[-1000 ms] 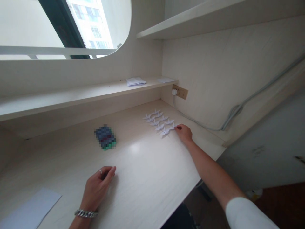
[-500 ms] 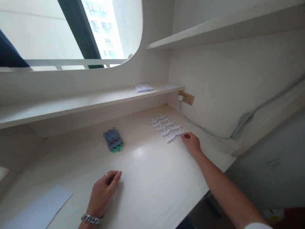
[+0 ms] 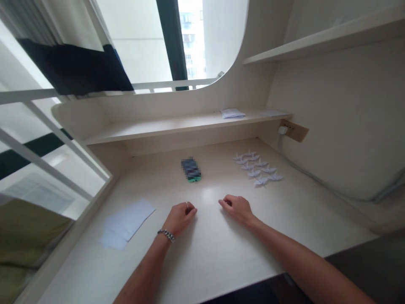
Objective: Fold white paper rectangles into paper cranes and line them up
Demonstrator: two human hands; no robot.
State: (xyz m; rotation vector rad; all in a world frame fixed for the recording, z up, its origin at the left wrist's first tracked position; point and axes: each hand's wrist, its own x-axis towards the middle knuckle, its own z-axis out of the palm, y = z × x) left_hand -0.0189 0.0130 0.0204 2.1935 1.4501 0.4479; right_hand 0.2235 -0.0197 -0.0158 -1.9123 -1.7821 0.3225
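Observation:
My left hand (image 3: 179,217), with a ring and a chain bracelet, rests loosely curled over the desk (image 3: 215,249), and nothing shows in its fingers. Opposite it, my right hand (image 3: 237,207) is also curled, with a small gap between the two hands. I see nothing held there either. Several white folded paper cranes (image 3: 260,181) stand in rows to the right, beyond my right hand. White paper sheets (image 3: 134,219) lie to the left of my left hand. A pixelated dark item with a green edge (image 3: 191,169) sits behind both hands.
Folded white paper (image 3: 232,113) lies on the low back shelf (image 3: 158,131). A wall socket (image 3: 295,131) holds a plug, and its grey cable (image 3: 329,185) runs along the right wall. White rails (image 3: 60,147) border the desk at the left.
My right hand has left the crane at the near right of the group and come back toward my left hand. The view has swung left, bringing the rails and curtain in.

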